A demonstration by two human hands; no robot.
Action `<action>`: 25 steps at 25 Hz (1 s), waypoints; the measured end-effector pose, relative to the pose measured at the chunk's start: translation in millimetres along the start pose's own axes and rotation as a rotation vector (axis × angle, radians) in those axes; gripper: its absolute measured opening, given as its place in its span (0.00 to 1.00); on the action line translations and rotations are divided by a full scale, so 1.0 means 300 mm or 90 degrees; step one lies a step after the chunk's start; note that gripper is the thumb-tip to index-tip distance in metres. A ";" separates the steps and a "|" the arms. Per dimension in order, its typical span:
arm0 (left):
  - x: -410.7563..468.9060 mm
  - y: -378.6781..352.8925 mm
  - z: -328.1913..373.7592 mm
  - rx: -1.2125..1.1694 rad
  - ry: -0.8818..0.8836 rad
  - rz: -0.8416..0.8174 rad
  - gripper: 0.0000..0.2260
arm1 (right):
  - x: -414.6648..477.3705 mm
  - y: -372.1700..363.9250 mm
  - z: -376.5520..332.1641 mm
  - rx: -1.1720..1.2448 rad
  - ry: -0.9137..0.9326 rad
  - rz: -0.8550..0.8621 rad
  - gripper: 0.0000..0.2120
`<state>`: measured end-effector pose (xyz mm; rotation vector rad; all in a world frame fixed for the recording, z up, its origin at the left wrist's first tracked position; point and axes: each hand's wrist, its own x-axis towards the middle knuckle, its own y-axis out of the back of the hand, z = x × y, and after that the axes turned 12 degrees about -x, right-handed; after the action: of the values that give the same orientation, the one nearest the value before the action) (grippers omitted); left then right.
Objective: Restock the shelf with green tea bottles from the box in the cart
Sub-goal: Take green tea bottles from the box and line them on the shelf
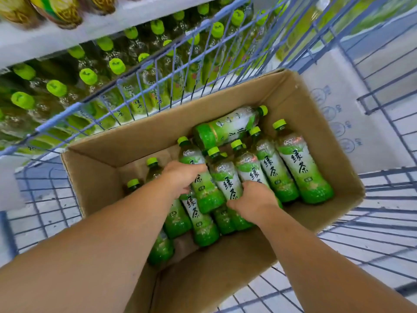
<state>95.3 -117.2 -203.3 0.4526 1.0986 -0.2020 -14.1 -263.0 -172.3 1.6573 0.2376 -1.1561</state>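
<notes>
The box (140, 143) sits open in the cart (74, 107) and holds roughly a dozen green tea bottles (300, 168), most lying side by side and one lying across the back. The left hand (181, 177) curls over one bottle (203, 190) at its label. The right hand (252, 201) clasps the lower body of a neighbouring bottle (228, 186). Neither bottle is lifted clear. The shelf (126, 19) beyond the cart wire carries rows of green-capped stock (88, 76). Assessment: restocking is under way, and most of the box appears yet to be transferred.
</notes>
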 end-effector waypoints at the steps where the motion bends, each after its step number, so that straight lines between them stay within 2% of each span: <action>1: -0.014 -0.002 -0.008 -0.011 0.005 -0.005 0.24 | 0.000 -0.001 -0.001 -0.002 0.005 -0.001 0.17; 4: -0.044 -0.019 -0.039 -0.006 -0.013 0.034 0.28 | -0.006 0.007 -0.008 -0.026 0.011 0.003 0.16; 7: -0.068 -0.008 -0.064 -0.076 -0.039 0.028 0.26 | -0.008 0.012 -0.021 -0.035 0.016 0.013 0.18; 9: -0.079 0.018 -0.078 -0.068 -0.070 0.019 0.25 | -0.008 -0.001 -0.023 -0.028 0.016 0.014 0.20; 13: -0.131 0.091 -0.108 0.001 -0.168 0.012 0.12 | -0.031 -0.019 -0.036 0.195 -0.013 -0.027 0.24; 15: -0.158 0.135 -0.128 0.036 -0.208 0.009 0.15 | -0.070 -0.007 -0.056 0.257 -0.023 -0.050 0.22; 17: -0.205 0.179 -0.145 0.054 -0.211 0.018 0.21 | -0.125 0.000 -0.068 0.301 -0.025 -0.074 0.31; 18: -0.230 0.204 -0.156 0.067 -0.212 0.022 0.22 | -0.155 0.004 -0.074 0.319 -0.032 -0.074 0.36; 19: -0.254 0.228 -0.164 0.077 -0.216 0.018 0.20 | -0.189 0.012 -0.080 0.342 -0.027 -0.072 0.37; 20: -0.284 0.256 -0.173 0.072 -0.218 0.004 0.17 | -0.229 0.020 -0.090 0.361 -0.019 -0.071 0.32; 23: -0.402 0.322 -0.194 0.024 -0.236 -0.023 0.12 | -0.337 0.025 -0.105 0.416 0.014 -0.040 0.09; 25: -0.486 0.357 -0.206 -0.026 -0.247 -0.041 0.10 | -0.427 0.029 -0.132 0.453 0.038 0.010 0.07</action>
<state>20.1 -3.3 -69.4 0.3242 0.7356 -0.3102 -51.9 -186.7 -68.4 2.3038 -0.1772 -1.2608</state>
